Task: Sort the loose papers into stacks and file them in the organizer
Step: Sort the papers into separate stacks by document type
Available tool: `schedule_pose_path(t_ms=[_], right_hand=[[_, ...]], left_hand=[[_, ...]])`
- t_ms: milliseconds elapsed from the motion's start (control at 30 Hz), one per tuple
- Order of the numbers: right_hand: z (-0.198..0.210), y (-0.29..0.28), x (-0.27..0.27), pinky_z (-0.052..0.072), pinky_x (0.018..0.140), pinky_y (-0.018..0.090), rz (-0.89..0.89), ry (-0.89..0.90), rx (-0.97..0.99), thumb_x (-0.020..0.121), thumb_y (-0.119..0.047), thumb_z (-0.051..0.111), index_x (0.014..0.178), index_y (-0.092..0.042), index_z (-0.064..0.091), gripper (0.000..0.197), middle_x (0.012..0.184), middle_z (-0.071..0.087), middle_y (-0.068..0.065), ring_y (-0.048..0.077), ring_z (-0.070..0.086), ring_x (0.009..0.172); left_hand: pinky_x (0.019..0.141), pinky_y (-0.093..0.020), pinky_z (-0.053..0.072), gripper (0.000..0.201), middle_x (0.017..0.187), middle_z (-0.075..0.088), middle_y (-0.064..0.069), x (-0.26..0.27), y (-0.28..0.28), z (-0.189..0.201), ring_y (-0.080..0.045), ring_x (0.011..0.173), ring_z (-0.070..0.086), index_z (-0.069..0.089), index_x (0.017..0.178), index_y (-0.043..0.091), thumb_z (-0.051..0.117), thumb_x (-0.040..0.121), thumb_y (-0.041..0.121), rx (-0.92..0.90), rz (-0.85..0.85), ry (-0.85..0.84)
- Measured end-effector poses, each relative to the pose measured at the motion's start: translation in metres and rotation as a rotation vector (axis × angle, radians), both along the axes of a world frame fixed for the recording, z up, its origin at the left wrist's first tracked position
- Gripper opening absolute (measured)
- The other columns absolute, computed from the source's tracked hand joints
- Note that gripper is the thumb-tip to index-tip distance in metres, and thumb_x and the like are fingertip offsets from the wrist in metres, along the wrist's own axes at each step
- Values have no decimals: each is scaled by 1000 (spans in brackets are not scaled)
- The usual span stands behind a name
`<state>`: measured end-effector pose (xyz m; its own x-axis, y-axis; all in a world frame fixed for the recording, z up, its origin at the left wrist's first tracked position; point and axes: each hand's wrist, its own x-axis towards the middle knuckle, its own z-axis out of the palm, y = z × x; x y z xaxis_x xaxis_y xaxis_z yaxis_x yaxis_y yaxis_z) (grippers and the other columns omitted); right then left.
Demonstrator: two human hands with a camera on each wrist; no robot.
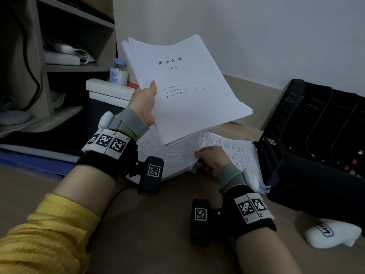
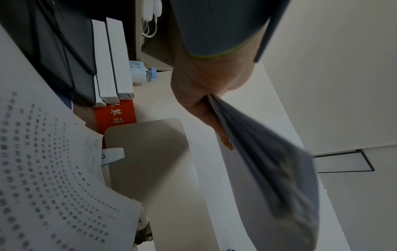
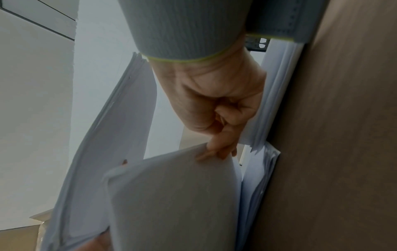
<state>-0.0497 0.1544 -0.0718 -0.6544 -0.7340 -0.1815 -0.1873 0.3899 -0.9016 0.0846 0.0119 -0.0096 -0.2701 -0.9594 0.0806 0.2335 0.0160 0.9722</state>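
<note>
My left hand grips a thick stack of white papers by its left edge and holds it up above the desk, thumb on the title page. The same stack hangs edge-on in the left wrist view. Under it a pile of text-covered sheets lies on the desk. My right hand pinches the right edge of the pile's top sheets and lifts them. Another printed stack lies to the right. The black mesh organizer stands at the far right.
White boxes and a small bottle sit at the back left beside a wooden shelf unit. Dark folders lie on the left. A white cloth item rests near the right front. The desk is brown.
</note>
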Motion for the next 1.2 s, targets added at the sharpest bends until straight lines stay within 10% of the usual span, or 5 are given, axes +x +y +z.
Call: schedule_pose_path(t_ms=[200,700,900,1100,1200], right_hand=[[-1,-1,-1,25,37,17,-16,-15,27,94,-1,51,119,8,55,27,59,55,11,13,45,37],[5,0,-11,29,40,19,-148,27,-183,91,-5,48,68,-9,52,24,55,52,7,14,39,40],[9,-1,-29,31,47,25,-367,2,-460,89,-5,35,104,-12,55,26,69,57,3,15,45,53],[8,-3,-26,40,102,39,-249,71,-458,97,-28,36,136,-25,44,40,134,49,2,22,44,124],[8,-3,-24,30,110,42,-181,74,-388,94,-28,37,135,-31,47,42,129,46,-2,17,28,129]], left_hand=[[98,-37,46,49,139,53,-16,-1,2,0,-31,127,52,47,135,4,45,100,38,2,2,11],[98,-39,47,46,134,57,-13,-1,-2,-4,-30,123,56,51,132,8,50,97,39,-16,64,25],[103,-45,46,66,126,63,1,11,-12,-6,-22,113,62,49,136,18,59,78,46,-36,97,142],[103,-43,47,39,120,65,-3,10,-1,-4,-23,111,61,56,127,12,54,94,33,-130,-5,-7],[101,-47,48,46,119,66,-8,6,2,-7,-26,111,62,58,127,11,59,89,37,-142,-86,-78]])
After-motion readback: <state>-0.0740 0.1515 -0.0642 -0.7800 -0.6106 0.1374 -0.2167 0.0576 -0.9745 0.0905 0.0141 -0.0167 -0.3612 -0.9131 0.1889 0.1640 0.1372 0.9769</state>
